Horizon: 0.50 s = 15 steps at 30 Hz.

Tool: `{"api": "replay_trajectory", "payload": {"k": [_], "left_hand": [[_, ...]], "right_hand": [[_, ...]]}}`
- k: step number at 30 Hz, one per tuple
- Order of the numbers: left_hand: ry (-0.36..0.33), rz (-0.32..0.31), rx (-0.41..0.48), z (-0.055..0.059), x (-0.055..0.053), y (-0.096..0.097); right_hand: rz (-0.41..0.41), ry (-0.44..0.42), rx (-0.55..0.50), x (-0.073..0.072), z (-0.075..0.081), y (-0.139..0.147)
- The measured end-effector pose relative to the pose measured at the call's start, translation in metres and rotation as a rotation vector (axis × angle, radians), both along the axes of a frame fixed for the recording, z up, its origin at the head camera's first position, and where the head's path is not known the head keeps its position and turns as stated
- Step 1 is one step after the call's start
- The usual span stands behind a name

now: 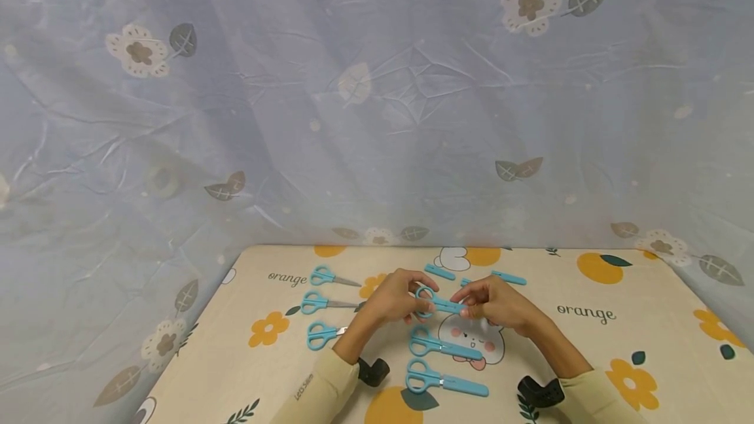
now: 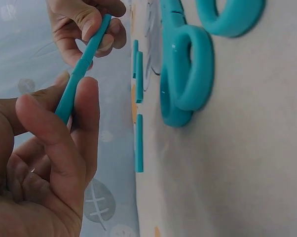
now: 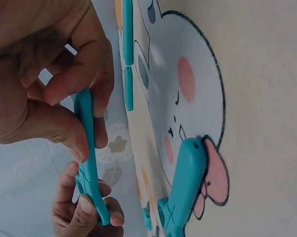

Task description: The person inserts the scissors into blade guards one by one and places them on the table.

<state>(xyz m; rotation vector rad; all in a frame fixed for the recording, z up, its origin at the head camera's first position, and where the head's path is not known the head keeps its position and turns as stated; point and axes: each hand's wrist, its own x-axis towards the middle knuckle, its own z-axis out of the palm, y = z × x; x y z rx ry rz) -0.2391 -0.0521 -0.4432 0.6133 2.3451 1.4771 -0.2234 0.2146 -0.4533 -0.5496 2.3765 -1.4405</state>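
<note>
Both hands hold one pair of light-blue scissors [image 1: 443, 305] above the table, its blades inside a blue cover. My left hand [image 1: 396, 296] grips the handle loops between thumb and fingers. The cover [image 3: 85, 111] is pinched near its tip by the thumb and fingers of my right hand [image 1: 499, 301]. Nearer the front edge lie two more covered scissors, one pair [image 1: 436, 343] just below the hands and another pair [image 1: 432, 379] in front of it. In the left wrist view the held scissors [image 2: 79, 74] run edge-on from one hand to the other.
Left of the hands lie three uncovered scissors: a far pair [image 1: 323, 276], a middle pair [image 1: 315, 302] and a near pair [image 1: 319, 335] partly behind the left forearm. Loose blade covers [image 1: 440, 271] lie at the back, one partly hidden by the right hand. A patterned curtain [image 1: 377, 149] hangs behind the table.
</note>
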Motion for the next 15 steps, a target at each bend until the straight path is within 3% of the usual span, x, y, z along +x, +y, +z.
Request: {"api": "replay_trajectory", "payload": {"k": [15], "left_hand": [[-0.057,-0.010,0.000,-0.0087,-0.0048,-0.0048]], "right_hand": [[0.026,-0.034,0.044,-0.0013,-0.0038,0.0032]]}}
